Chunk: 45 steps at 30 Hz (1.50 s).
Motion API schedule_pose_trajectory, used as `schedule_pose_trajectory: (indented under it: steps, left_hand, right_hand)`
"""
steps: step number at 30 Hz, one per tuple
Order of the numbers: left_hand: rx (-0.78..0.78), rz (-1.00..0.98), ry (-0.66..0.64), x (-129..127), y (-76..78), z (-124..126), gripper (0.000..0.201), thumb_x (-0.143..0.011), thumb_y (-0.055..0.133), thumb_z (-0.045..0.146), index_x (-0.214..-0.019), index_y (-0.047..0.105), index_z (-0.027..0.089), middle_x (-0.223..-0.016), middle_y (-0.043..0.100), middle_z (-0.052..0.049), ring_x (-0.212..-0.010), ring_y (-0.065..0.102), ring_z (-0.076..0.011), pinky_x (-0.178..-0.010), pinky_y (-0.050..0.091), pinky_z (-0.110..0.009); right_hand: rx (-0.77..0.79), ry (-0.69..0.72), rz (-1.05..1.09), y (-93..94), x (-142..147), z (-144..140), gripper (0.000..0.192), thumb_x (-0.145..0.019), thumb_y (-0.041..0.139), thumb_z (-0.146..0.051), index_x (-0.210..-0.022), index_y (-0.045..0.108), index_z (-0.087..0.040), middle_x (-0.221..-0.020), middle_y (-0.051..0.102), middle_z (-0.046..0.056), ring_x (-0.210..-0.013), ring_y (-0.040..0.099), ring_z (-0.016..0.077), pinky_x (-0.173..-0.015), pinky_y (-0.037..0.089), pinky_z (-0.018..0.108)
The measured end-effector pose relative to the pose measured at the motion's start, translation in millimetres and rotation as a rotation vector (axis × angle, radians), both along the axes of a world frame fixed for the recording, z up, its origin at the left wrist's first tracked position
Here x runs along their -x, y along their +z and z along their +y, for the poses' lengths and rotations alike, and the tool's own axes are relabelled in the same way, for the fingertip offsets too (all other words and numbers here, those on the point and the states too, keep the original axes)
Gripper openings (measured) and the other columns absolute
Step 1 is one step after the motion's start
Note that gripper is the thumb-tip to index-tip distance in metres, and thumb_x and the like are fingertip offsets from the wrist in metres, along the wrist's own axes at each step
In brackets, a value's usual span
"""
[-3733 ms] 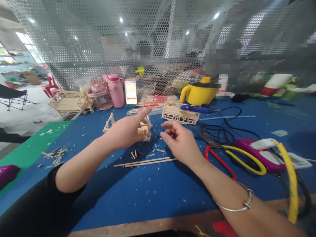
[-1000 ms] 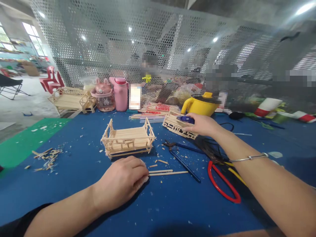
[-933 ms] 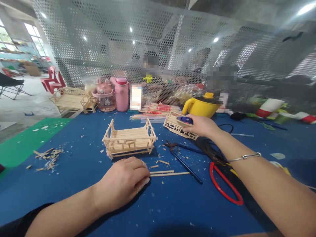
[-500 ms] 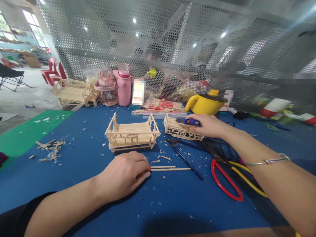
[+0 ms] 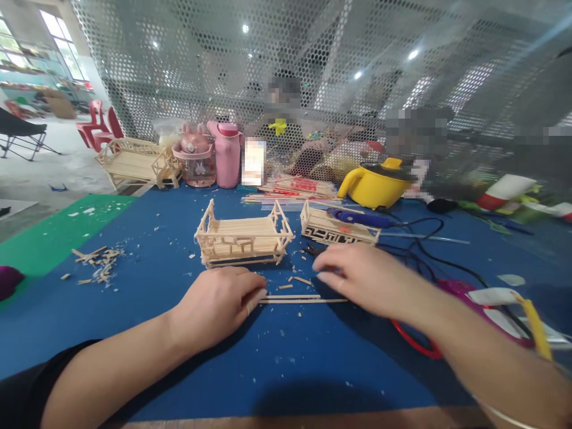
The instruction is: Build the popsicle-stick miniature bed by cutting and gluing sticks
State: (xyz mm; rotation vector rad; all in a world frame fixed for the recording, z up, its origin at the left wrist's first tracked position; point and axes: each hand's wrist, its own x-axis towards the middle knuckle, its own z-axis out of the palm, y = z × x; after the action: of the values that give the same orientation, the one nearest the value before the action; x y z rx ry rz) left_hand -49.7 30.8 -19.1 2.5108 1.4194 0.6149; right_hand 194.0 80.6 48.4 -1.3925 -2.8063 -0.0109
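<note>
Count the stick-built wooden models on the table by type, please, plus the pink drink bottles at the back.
Small bed-like frames: 1, the one just beyond the left hand.
Flat lattice panels: 1, with the blue tool lying on it.
Large bench-like models: 1, back left.
Pink bottles: 2, one with ears and one tall.
Total: 5.

Two thin wooden sticks [image 5: 297, 298] lie flat, side by side, on blue mat.

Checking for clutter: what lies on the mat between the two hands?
In the head view, thin wooden sticks run from the left hand toward the right hand, with small wood offcuts just behind them.
</note>
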Motion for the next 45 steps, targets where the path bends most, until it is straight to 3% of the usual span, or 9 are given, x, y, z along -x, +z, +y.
schedule_pose_trajectory:
  steps: [5,11,17,22,28,32,36,40,45]
  left_hand:
    - [0.113,0.197,0.205,5,9.7,-2,0.032,-0.09,0.037,0.039,-0.084,0.065,0.025,-0.076,0.07,-0.002,-0.071,0.066,-0.0217,-0.061,0.046,-0.031]
    - [0.146,0.348,0.336,9,12.4,4,0.043,-0.092,0.025,0.038,-0.077,0.061,0.02,-0.07,0.069,-0.009,-0.065,0.067,-0.0282,-0.055,0.046,-0.035]
    - [0.097,0.244,0.208,15,4.6,12,0.033,-0.091,0.033,0.031,-0.104,0.063,0.028,-0.09,0.071,-0.006,-0.081,0.067,-0.0249,-0.065,0.049,-0.034]
    - [0.098,0.3,0.13,14,6.4,14,0.029,-0.088,0.04,0.031,-0.096,0.067,0.028,-0.083,0.072,-0.005,-0.075,0.068,-0.0254,-0.064,0.05,-0.035]
    - [0.091,0.338,0.135,10,9.8,12,0.028,-0.087,0.039,0.026,-0.081,0.066,0.022,-0.074,0.071,-0.006,-0.07,0.068,-0.0258,-0.059,0.049,-0.033]
    - [0.085,0.374,0.127,6,10.4,13,0.031,-0.088,0.036,0.025,-0.081,0.066,0.019,-0.076,0.071,-0.008,-0.069,0.068,-0.0255,-0.06,0.049,-0.034]
    - [0.055,0.401,0.115,2,9.1,14,0.032,-0.088,0.034,0.024,-0.082,0.064,0.017,-0.076,0.07,-0.01,-0.069,0.067,-0.026,-0.061,0.049,-0.034]
    - [0.101,0.357,0.171,1,8.2,12,0.029,-0.087,0.036,0.027,-0.086,0.065,0.019,-0.078,0.071,-0.009,-0.071,0.068,-0.0255,-0.06,0.048,-0.032]
    - [0.152,0.313,0.238,3,12.0,6,0.026,-0.086,0.043,0.033,-0.092,0.067,0.024,-0.081,0.071,-0.007,-0.076,0.067,-0.0246,-0.06,0.045,-0.029]
  right_hand:
    - [0.047,-0.024,0.015,-45.4,18,4,0.015,-0.078,0.052,-0.013,-0.069,0.062,-0.02,-0.077,0.064,0.002,-0.071,0.059,0.0147,-0.062,0.038,0.025]
    - [-0.021,-0.03,-0.091,-35.3,30,-2,0.029,-0.071,0.044,0.001,-0.081,0.062,-0.02,-0.081,0.065,0.003,-0.073,0.061,0.0171,-0.06,0.035,0.027]
    - [0.001,-0.034,-0.11,-31.8,44,-17,0.021,-0.072,0.05,-0.005,-0.073,0.062,-0.021,-0.076,0.065,0.002,-0.067,0.061,0.0171,-0.055,0.032,0.028]
    - [0.049,0.062,0.028,-33.7,56,-13,0.015,-0.08,0.053,-0.016,-0.079,0.066,-0.024,-0.081,0.066,0.0,-0.074,0.06,0.0156,-0.061,0.036,0.026]
    - [0.048,0.101,0.107,-39.8,66,-14,0.015,-0.08,0.054,-0.016,-0.085,0.066,-0.023,-0.084,0.067,0.001,-0.077,0.06,0.0161,-0.065,0.038,0.026]
    - [0.082,0.051,0.222,-43.1,58,-9,0.009,-0.08,0.057,-0.022,-0.079,0.066,-0.022,-0.081,0.068,0.0,-0.073,0.059,0.0143,-0.065,0.039,0.024]
    - [0.101,0.131,0.306,-55.3,61,-4,0.011,-0.081,0.058,-0.024,-0.084,0.068,-0.022,-0.082,0.068,0.001,-0.076,0.06,0.014,-0.069,0.04,0.024]
    - [0.056,0.134,0.317,-65.2,71,-7,0.015,-0.084,0.054,-0.02,-0.084,0.068,-0.019,-0.082,0.068,0.004,-0.076,0.06,0.0146,-0.069,0.041,0.024]
    - [0.091,0.124,0.367,-59.9,69,-12,0.01,-0.076,0.057,-0.012,-0.075,0.065,-0.018,-0.075,0.065,0.001,-0.068,0.058,0.0121,-0.064,0.04,0.023]
